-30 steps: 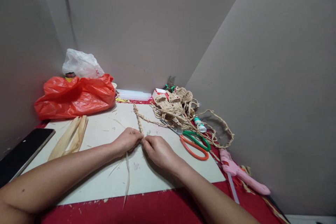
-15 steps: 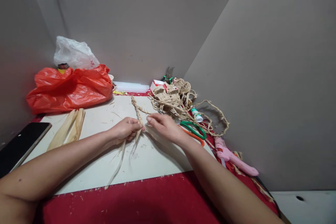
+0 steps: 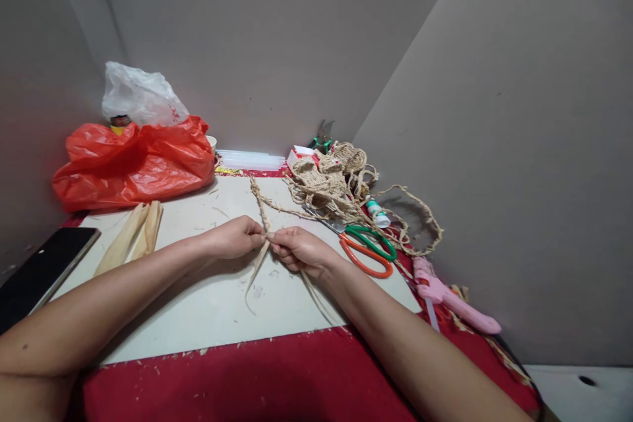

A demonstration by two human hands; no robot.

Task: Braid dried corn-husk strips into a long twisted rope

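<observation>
A thin braid of dried husk strips lies on the white board and runs away from me toward the wall. My left hand is closed in a pinch on the braid's near end. My right hand sits right beside it, fingers closed on loose husk strands that trail toward me across the board. The two hands nearly touch at the braid's working end.
Orange and green scissors lie just right of my right hand. Behind them sits a heap of braided rope. A pink glue gun, flat husk leaves, a phone, and red and white plastic bags ring the board.
My right hand lifted a strand out to the right, then came back beside my left hand at the braid's end. The loose strands shifted on the board. The camera view moved slightly.
</observation>
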